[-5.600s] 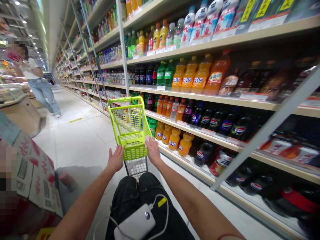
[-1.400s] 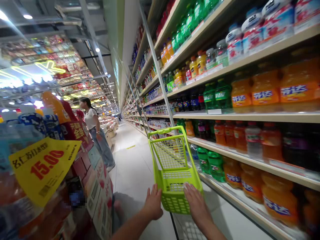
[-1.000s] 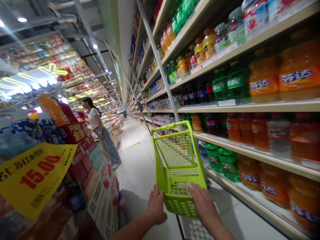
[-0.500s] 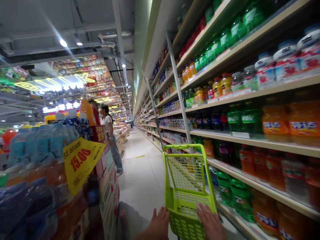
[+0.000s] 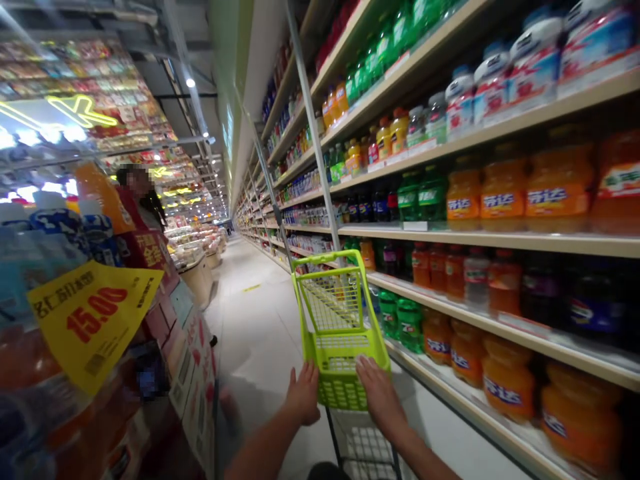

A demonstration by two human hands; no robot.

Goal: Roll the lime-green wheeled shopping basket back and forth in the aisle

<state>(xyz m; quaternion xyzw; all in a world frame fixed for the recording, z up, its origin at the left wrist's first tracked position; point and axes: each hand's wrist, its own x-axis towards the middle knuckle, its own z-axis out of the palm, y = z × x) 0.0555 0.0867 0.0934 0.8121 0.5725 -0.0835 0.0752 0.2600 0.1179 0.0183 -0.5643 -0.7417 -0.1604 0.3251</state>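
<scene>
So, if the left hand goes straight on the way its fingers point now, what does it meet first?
Probably the left side of the lime-green shopping cart basket, just ahead of the left hand. Depth is unclear, but the fingers look very close to it.

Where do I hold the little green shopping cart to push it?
Hold the top rim of the green shopping cart at its near end, coming from behind, with one of your hands on each side. The right hand is resting there now. That raised edge faces you, and the cart stands upright.
</scene>
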